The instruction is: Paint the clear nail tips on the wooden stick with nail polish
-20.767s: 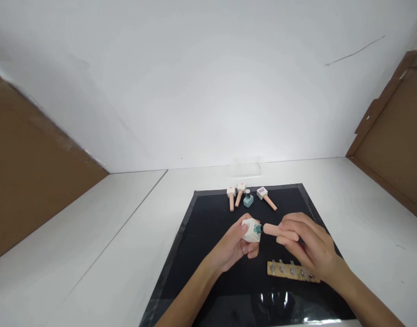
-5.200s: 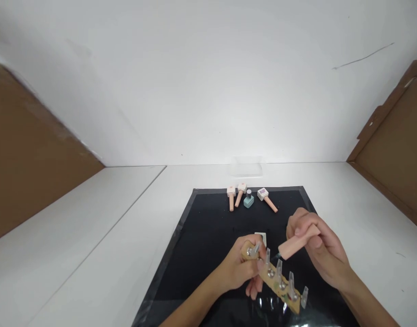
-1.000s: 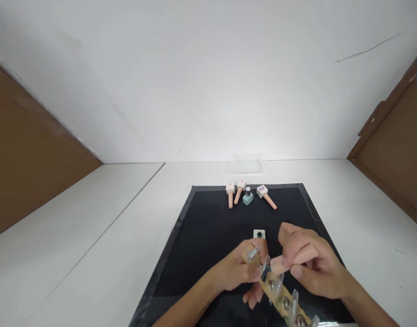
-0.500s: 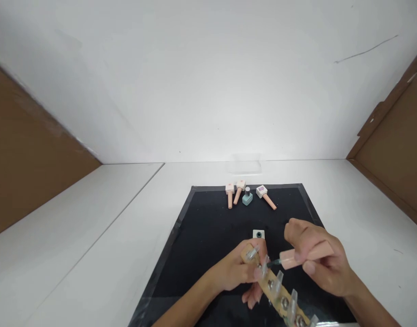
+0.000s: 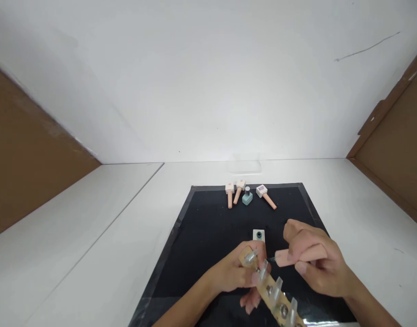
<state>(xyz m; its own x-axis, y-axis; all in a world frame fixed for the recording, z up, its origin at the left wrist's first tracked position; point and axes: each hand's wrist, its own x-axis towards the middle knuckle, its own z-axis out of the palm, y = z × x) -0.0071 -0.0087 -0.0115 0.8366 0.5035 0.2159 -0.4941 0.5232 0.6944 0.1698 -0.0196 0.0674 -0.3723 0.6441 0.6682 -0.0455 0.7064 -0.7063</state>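
Note:
My left hand (image 5: 240,269) grips a wooden strip (image 5: 270,293) that slants toward the lower right. Several clear false nail tips (image 5: 276,289) stand up from it, with round metal pieces between them. In my right hand (image 5: 319,259) is the pink cap of a nail polish brush (image 5: 283,257), pinched between thumb and fingers. Its dark bristles reach left to one nail tip (image 5: 263,271) near my left thumb; whether they touch it I cannot tell. Just beyond my left hand stands an uncapped white polish bottle (image 5: 259,235) with a dark opening, its lower part hidden by the hand.
A black mat (image 5: 208,227) lies on the white table (image 5: 120,236). Toward its far edge are a teal bottle (image 5: 247,197) and white bottles with pink caps (image 5: 229,194). Behind them sits a clear tray (image 5: 245,167). Brown cardboard panels (image 5: 395,136) flank both sides.
My right hand and the brush have shifted slightly left and up. The wooden strip has moved a little left and down in my left hand. The bottles have stayed put.

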